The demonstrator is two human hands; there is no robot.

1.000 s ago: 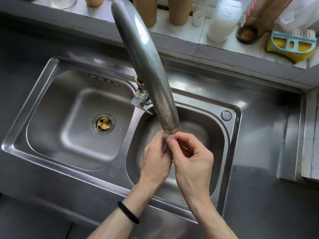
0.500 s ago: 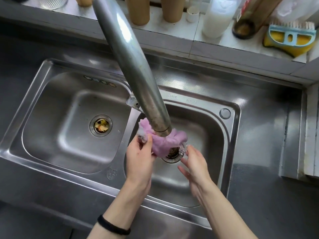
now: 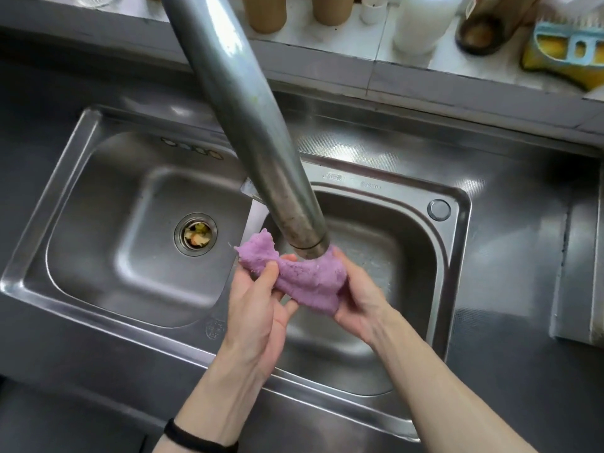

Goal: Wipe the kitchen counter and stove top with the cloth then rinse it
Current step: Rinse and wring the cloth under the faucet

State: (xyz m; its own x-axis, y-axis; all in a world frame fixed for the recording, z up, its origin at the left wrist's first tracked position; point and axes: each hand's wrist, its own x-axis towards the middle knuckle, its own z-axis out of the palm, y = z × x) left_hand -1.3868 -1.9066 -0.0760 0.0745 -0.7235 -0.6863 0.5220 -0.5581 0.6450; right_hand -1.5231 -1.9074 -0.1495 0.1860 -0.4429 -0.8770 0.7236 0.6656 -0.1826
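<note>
Where the left hand (image 3: pixel 258 308) meets the cloth (image 3: pixel 307 282), the thumb is laid across the top of the fabric and the fingers are curled beneath it, so that the left end is pinched; a narrow black band (image 3: pixel 192 436) is worn on that wrist. The other end is cupped by the right hand (image 3: pixel 359 299), whose fingers are curled round behind the fabric and mostly hidden by it. The cloth is purple, soft and nubbly, bunched into a thick, sagging roll stretched between the two hands, with a ragged flap standing up past the left thumb. It is held over the right basin (image 3: pixel 408 289), directly beneath the mouth of the tap spout (image 3: pixel 261 142); whether it touches the spout, or whether water is running, cannot be told. The spout is a long, smooth tube of dull metal, speckled with stains toward its lower end and finished with a collar. The sink (image 3: pixel 212 328) is of brushed stainless steel with two rounded rectangular basins, and a round drain strainer (image 3: pixel 195 234) holding yellowish scraps is seen in the left one. It is let into a dark grey surface (image 3: pixel 523 371). Behind, tan cylindrical cups (image 3: pixel 266 13), a translucent white bottle (image 3: pixel 421 24) and a yellow scrubbing brush (image 3: pixel 568 50) with a light blue handle are stood on a pale tiled ledge (image 3: pixel 369 40).
</note>
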